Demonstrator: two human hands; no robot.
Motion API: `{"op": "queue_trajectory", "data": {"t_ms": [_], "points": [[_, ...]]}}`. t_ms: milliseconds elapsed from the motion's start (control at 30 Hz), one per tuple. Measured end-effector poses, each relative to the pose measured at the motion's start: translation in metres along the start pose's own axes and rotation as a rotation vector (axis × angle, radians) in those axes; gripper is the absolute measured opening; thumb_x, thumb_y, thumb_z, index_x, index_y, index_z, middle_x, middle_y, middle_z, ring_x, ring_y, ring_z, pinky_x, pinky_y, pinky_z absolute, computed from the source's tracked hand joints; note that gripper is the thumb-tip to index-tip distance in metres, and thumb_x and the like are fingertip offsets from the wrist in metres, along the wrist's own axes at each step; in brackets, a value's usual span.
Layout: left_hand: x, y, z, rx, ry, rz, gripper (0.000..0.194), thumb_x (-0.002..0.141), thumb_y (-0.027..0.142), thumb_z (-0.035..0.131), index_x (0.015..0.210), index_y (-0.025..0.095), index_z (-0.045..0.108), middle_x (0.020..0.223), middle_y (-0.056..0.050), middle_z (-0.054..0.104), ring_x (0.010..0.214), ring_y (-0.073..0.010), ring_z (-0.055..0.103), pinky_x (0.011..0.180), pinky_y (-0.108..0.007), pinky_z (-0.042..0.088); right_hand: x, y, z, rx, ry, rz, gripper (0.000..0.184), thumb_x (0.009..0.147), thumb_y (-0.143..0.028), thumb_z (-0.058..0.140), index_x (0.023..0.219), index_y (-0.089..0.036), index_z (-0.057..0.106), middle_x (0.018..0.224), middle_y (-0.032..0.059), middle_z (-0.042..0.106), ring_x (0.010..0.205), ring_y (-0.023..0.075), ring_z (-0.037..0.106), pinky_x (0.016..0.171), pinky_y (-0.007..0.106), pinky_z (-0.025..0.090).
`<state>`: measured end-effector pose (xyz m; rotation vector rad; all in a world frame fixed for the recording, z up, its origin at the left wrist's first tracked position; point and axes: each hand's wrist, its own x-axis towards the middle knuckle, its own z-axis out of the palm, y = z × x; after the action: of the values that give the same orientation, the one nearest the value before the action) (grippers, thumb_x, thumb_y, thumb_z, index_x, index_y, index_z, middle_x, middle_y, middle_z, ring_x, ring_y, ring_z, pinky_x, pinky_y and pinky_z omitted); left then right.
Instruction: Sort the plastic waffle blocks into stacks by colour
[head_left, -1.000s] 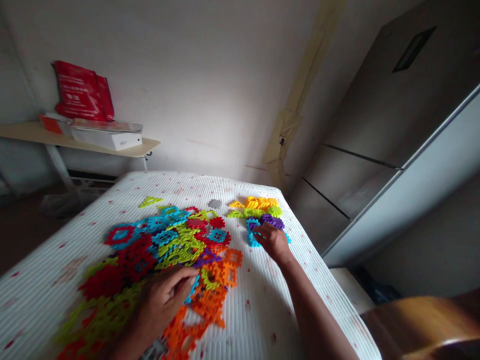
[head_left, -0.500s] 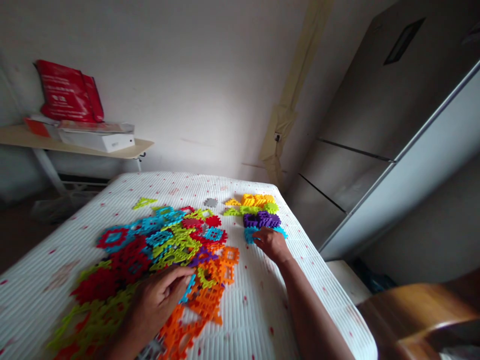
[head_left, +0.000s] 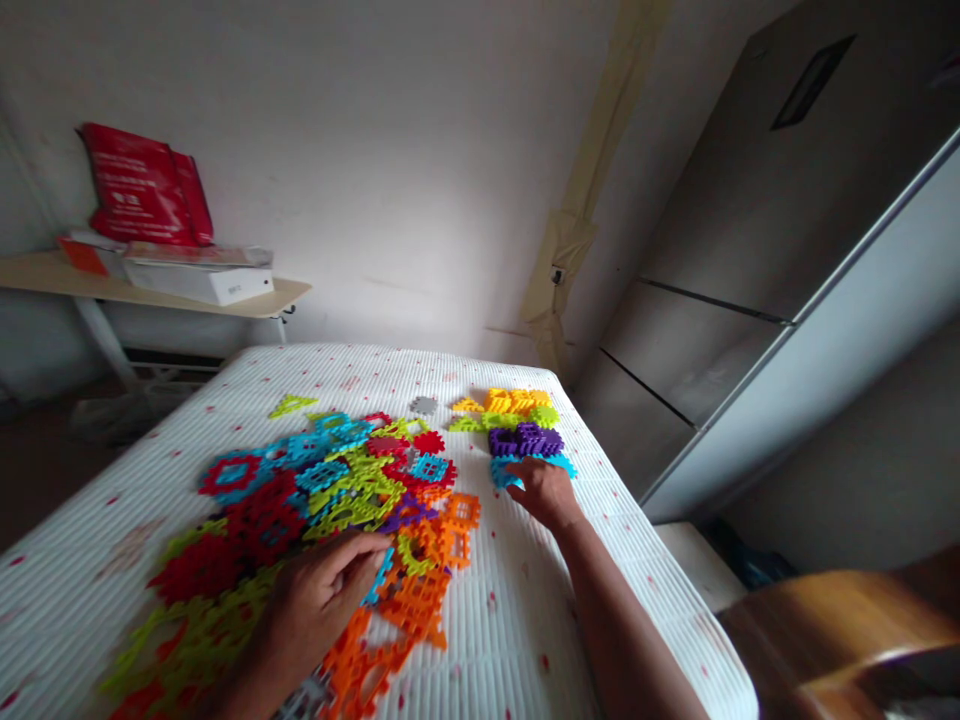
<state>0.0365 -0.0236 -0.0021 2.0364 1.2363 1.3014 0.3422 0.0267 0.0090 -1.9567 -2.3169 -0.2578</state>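
Note:
My left hand is over the near part of a mixed heap of toothed plastic tiles, its fingers curled in. A blue tile shows at its fingertips, partly hidden by the hand. Farther right, my right hand is at a row of blue tiles, thumb below and index finger above the row's left end. The hand covers the row's middle. Just behind are purple tiles, then green tiles and yellow tiles. Orange tiles lie right of my left hand, red tiles left of it.
A white quilted cover with red dots lies under everything. One grey tile and a green triangle lie apart toward the back. A side table with a red bag stands left, a refrigerator right, a wooden chair near right.
My right thumb and index finger are slightly farther apart at the blue row. My left hand stays in place. The whole view has shifted a little.

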Motion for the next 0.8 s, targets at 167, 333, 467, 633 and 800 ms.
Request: {"op": "queue_trajectory", "data": {"t_ms": [167, 333, 467, 633, 800], "points": [[0.0000, 0.0008, -0.0003, -0.010, 0.006, 0.012, 0.015, 0.077, 0.031, 0.056, 0.075, 0.025, 0.070, 0.069, 0.003, 0.075, 0.061, -0.0127, 0.069, 0.058, -0.015, 0.053, 0.0028, -0.0042, 0.0032, -0.023, -0.009, 0.025, 0.021, 0.080, -0.027, 0.060, 0.098, -0.027, 0.070, 0.087, 0.0036, 0.071, 0.075, 0.0177, 0.063, 0.060, 0.023, 0.040], [-0.0001, 0.0001, -0.0004, -0.001, 0.008, 0.030, 0.014, 0.077, 0.029, 0.057, 0.075, 0.025, 0.070, 0.068, 0.003, 0.074, 0.060, -0.0123, 0.069, 0.057, -0.015, 0.053, 0.0055, -0.0064, 0.0061, -0.041, -0.009, 0.043, 0.015, 0.080, -0.026, 0.058, 0.087, -0.026, 0.071, 0.080, 0.0042, 0.071, 0.072, 0.0183, 0.063, 0.059, 0.024, 0.039], [0.0008, 0.0003, -0.0005, -0.010, 0.003, 0.044, 0.013, 0.077, 0.028, 0.057, 0.076, 0.025, 0.070, 0.068, 0.004, 0.074, 0.060, -0.0115, 0.069, 0.057, -0.014, 0.052, 0.0068, -0.0060, 0.0079, -0.048, -0.014, 0.061, 0.014, 0.081, -0.027, 0.057, 0.083, -0.025, 0.071, 0.079, 0.0048, 0.071, 0.069, 0.0184, 0.063, 0.058, 0.024, 0.039], [0.0017, 0.0010, 0.0006, -0.009, 0.006, 0.052, 0.014, 0.077, 0.027, 0.057, 0.074, 0.024, 0.070, 0.067, 0.004, 0.074, 0.058, -0.0114, 0.068, 0.056, -0.014, 0.052, 0.0082, -0.0056, 0.0078, -0.047, -0.028, 0.065, 0.015, 0.082, -0.029, 0.056, 0.084, -0.025, 0.071, 0.081, 0.0044, 0.072, 0.070, 0.0183, 0.064, 0.059, 0.024, 0.040], [-0.0006, -0.0026, 0.0015, -0.011, 0.004, 0.013, 0.015, 0.076, 0.028, 0.056, 0.075, 0.024, 0.071, 0.068, 0.003, 0.074, 0.058, -0.0120, 0.068, 0.055, -0.015, 0.052, 0.0100, -0.0059, 0.0054, -0.034, -0.048, 0.058, 0.019, 0.084, -0.031, 0.054, 0.088, -0.024, 0.071, 0.082, 0.0052, 0.071, 0.074, 0.0193, 0.064, 0.062, 0.024, 0.041]]}}
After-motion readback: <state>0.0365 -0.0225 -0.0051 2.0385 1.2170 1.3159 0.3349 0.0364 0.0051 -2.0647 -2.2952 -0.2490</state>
